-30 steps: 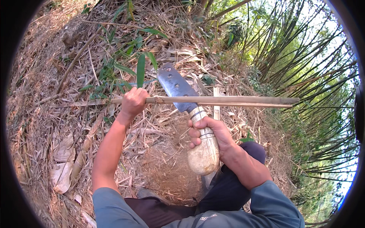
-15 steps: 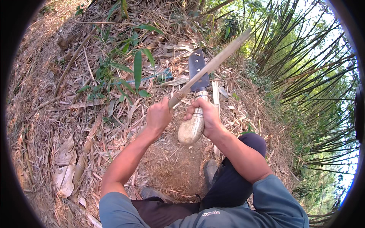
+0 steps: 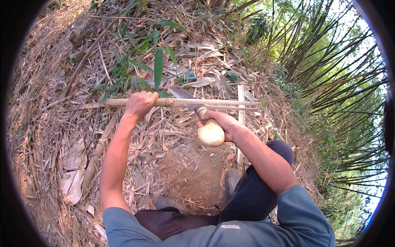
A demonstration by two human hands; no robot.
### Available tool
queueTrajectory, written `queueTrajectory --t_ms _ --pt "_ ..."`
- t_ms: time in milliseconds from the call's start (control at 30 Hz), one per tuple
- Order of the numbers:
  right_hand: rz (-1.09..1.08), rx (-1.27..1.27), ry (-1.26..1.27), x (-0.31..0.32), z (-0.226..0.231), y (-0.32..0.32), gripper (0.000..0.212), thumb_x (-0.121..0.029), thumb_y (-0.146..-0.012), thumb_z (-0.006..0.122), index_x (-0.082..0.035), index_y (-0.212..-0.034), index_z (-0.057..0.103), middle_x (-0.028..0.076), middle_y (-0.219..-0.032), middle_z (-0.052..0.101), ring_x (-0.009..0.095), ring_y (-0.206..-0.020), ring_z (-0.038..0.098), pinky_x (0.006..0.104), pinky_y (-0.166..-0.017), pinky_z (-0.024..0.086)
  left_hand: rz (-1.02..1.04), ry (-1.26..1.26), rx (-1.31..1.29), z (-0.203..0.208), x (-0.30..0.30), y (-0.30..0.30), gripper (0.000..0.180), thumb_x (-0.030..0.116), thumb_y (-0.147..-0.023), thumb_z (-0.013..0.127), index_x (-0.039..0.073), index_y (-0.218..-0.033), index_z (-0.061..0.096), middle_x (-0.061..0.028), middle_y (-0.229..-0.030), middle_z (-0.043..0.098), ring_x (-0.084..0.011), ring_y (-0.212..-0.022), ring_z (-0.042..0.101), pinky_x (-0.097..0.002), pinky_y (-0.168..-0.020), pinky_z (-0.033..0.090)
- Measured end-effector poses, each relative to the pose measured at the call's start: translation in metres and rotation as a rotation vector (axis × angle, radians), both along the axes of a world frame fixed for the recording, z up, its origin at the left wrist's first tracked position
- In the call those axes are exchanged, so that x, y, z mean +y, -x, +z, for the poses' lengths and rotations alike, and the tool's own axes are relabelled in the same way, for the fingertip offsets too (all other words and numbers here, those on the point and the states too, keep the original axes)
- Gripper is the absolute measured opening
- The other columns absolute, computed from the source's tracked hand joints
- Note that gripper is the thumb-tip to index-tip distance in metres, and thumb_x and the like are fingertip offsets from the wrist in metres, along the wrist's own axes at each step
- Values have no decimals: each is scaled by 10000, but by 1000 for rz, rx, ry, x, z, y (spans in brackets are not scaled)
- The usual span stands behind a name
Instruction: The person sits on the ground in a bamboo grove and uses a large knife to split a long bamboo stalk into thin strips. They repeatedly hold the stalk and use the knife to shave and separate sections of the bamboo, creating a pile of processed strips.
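Note:
My left hand (image 3: 140, 105) is closed around a pale bamboo strip (image 3: 224, 102), which lies level from left to right across the view. To the right of a node the strip shows two narrow lengths, one above the other. In my right hand (image 3: 222, 123) is a machete (image 3: 180, 92) with a thick, rounded wooden handle (image 3: 211, 133). Its dark blade slants up and left, crossing the bamboo just right of my left hand. The bamboo covers part of the blade; whether the edge cuts into it I cannot tell.
Dry leaves and husks (image 3: 164, 142) cover the ground. A pale split strip (image 3: 241, 123) lies beyond my right forearm. Green leafy shoots (image 3: 158, 68) rise ahead on the left, and bamboo stems (image 3: 329, 61) lean at the right. My boots (image 3: 232, 181) rest near bare soil (image 3: 185, 173).
The bamboo has swung from a steep slant to level as my left hand moved left and up. The machete has tilted from nearly upright to leaning left, its handle end turned toward me.

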State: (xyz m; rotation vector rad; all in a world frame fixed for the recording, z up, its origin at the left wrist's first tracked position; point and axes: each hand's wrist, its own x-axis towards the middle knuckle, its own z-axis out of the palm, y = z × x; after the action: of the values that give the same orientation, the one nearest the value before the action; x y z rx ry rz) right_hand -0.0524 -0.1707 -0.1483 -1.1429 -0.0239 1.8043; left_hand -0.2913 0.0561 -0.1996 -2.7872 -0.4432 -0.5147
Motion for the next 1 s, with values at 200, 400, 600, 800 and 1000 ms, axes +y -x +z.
queueTrajectory --t_ms 200,400,600,800,1000 --pt "-90 -31 34 9 -39 25 201 -128 -864 623 -38 -1029 551 123 -877 671 248 -751 699 435 -677 618 148 4 -21 22 -31 -6 893 183 -575 904 144 -1355 471 -105 -1255 447 -330 -1271 456 -529 -1223 175" --pt "-383 -21 -164 28 -43 17 212 -230 -920 593 -54 -1034 565 127 -935 670 251 -859 692 430 -812 595 -98 990 -503 29 -125 -38 904 412 -775 812 33 -1452 349 -159 -1368 345 -309 -1330 379 -482 -1121 355" --pt "-485 30 -271 43 -35 28 259 -244 -953 580 -19 -1081 561 120 -1036 669 266 -924 681 421 -903 559 169 1479 -1005 33 -173 -88 674 339 -842 784 -27 -1329 494 -138 -1241 517 -205 -1135 562 -336 -935 489" --pt "-293 -164 -242 40 -22 24 326 -269 -1010 521 13 -1165 574 149 -1152 659 263 -1055 663 414 -942 562 162 1534 -827 50 -149 -80 351 235 -936 716 -50 -1127 643 -87 -998 689 -145 -897 647 -293 -797 534" --pt "130 -210 -129 17 -14 20 400 -315 -1037 472 -4 -1263 582 159 -1312 592 281 -1151 640 384 -976 577 170 1772 -988 19 -172 -54 400 244 -952 703 -39 -1219 611 -119 -1151 662 -173 -1015 650 -313 -883 551"
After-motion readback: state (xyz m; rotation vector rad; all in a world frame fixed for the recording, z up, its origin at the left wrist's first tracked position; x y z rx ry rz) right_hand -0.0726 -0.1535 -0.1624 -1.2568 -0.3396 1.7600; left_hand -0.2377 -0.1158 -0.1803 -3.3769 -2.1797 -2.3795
